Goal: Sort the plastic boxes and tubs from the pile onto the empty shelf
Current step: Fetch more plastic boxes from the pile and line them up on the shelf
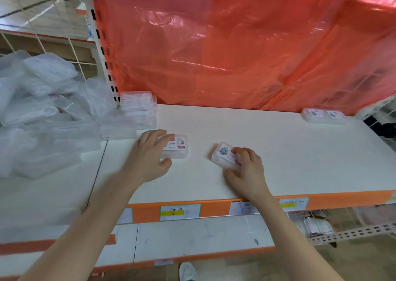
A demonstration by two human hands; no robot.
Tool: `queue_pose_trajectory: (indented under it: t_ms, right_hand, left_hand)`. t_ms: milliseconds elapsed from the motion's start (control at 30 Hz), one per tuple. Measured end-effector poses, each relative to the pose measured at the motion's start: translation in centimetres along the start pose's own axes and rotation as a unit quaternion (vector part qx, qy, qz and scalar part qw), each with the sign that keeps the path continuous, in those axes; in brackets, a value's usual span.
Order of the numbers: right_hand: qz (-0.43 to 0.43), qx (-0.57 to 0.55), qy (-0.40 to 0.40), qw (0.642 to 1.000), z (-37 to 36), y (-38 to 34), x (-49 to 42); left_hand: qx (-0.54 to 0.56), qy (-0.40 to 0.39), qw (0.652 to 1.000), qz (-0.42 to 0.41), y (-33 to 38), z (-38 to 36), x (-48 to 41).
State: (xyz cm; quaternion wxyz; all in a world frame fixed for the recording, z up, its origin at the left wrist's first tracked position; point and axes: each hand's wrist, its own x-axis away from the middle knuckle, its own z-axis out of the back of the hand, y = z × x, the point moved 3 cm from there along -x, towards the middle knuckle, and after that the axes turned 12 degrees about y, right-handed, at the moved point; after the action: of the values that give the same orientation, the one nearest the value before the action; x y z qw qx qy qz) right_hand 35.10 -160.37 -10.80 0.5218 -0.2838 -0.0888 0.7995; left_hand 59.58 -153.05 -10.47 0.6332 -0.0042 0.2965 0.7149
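Note:
On the white shelf (267, 148) lie two small clear plastic boxes. My left hand (147, 154) rests on the left box (179, 147), fingers over its top and thumb at its near side; a white and red label shows. My right hand (246, 169) grips the second box (224, 155), tilted, with a cartoon sticker on its lid. A pile of clear boxes and tubs (42, 109) fills the shelf to the left. A short stack of clear boxes (137, 102) stands at the shelf's back left corner. Two sticker-lidded boxes (323, 114) sit at the back right.
Red plastic sheeting (235, 45) hangs behind the shelf. A white slotted upright (100, 45) separates it from the pile's bay. The orange front edge (214, 210) carries price labels. A lower shelf (192, 238) juts out below, and a shoe (187, 271) shows on the floor.

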Motion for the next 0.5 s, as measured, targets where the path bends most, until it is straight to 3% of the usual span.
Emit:
queue_pose_trajectory:
  t_ms: [267,500]
  right_hand:
    - [-0.031,-0.002,0.013,0.999,0.2,0.2,0.1]
    - [-0.019,-0.01,0.011,1.0,1.6,0.9,0.1]
  left_hand:
    - [-0.015,-0.023,0.999,0.035,1.6,-0.3,0.1]
    - [0.01,-0.019,0.999,0.046,7.1,-2.4,-0.5]
